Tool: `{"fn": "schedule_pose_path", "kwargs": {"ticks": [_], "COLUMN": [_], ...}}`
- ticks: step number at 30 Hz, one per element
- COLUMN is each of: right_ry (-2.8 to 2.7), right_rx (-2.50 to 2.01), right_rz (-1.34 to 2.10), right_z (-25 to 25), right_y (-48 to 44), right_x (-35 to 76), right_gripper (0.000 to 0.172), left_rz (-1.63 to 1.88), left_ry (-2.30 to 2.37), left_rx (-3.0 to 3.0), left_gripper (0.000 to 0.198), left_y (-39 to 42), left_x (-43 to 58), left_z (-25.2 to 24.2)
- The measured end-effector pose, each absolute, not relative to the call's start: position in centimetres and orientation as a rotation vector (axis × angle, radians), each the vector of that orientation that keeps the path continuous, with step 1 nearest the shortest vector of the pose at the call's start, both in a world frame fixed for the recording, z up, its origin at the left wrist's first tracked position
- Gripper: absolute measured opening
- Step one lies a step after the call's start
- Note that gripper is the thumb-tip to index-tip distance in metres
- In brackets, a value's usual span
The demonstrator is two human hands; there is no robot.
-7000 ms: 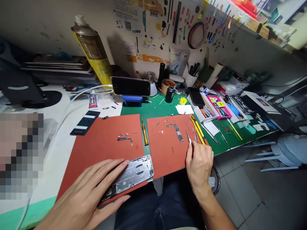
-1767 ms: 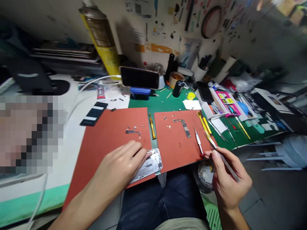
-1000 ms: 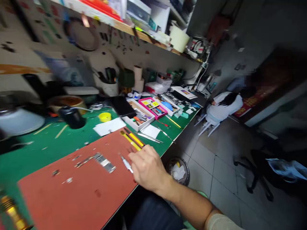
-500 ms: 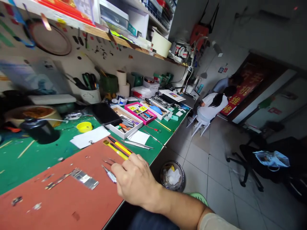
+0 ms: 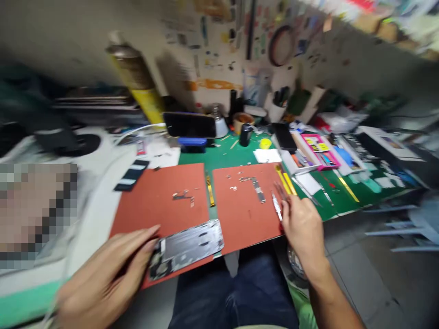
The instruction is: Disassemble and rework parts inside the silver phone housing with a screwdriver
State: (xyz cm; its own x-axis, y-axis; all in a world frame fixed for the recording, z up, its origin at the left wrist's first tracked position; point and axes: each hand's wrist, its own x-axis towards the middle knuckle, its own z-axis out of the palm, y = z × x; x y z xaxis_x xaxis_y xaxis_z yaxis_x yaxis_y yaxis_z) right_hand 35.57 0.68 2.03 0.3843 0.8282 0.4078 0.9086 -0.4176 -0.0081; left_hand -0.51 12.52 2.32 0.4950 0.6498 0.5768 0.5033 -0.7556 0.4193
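Observation:
A stripped phone housing (image 5: 192, 244), silver inside, lies at the front edge of the left orange mat. My left hand (image 5: 113, 269) is at its left end, fingers stretched out and thumb apart; whether it touches the housing I cannot tell. My right hand (image 5: 305, 228) is closed at the right mat's edge on tweezers (image 5: 281, 189), whose thin prongs point away from me. A silver screwdriver (image 5: 276, 206) lies just left of that hand. On the right mat rests a narrow circuit board (image 5: 258, 189). Small flex parts (image 5: 183, 196) lie on the left mat.
A dark phone (image 5: 190, 125) leans on a blue stand behind the mats. Yellow tools (image 5: 286, 178), tool trays (image 5: 300, 155) and a black bottle (image 5: 244, 135) stand beyond. A blurred-out object (image 5: 34, 210) is at left. A stool (image 5: 414, 224) is at right.
The view has swung left, bringing my left hand and the phone housing into sight. My right hand stays by the screwdriver, still with the tweezers.

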Motion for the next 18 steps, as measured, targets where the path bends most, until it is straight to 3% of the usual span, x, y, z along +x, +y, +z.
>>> {"fn": "schedule_pose_path", "kwargs": {"ticks": [7,12,18], "right_ry": [-1.698,-1.657,-1.602], "right_rx": [-2.316,-2.343,-2.489], "right_rz": [-0.649,-0.616,-0.669], "right_z": [2.3,1.9,0.7], "right_y": [-0.5,-1.0,-0.7], "right_x": [35.2,33.0,31.7], "right_gripper": [0.032,0.045,0.036], "left_rz": [0.855,0.71,0.589], "left_ry": [0.756,0.692,0.71], "left_rx": [2.63,2.659,2.674], "left_gripper": [0.042,0.057,0.06], "left_y": [12.8,12.6,12.6], "left_x": [-0.7,-0.7,-0.6], "left_z": [2.3,2.2,1.8]}}
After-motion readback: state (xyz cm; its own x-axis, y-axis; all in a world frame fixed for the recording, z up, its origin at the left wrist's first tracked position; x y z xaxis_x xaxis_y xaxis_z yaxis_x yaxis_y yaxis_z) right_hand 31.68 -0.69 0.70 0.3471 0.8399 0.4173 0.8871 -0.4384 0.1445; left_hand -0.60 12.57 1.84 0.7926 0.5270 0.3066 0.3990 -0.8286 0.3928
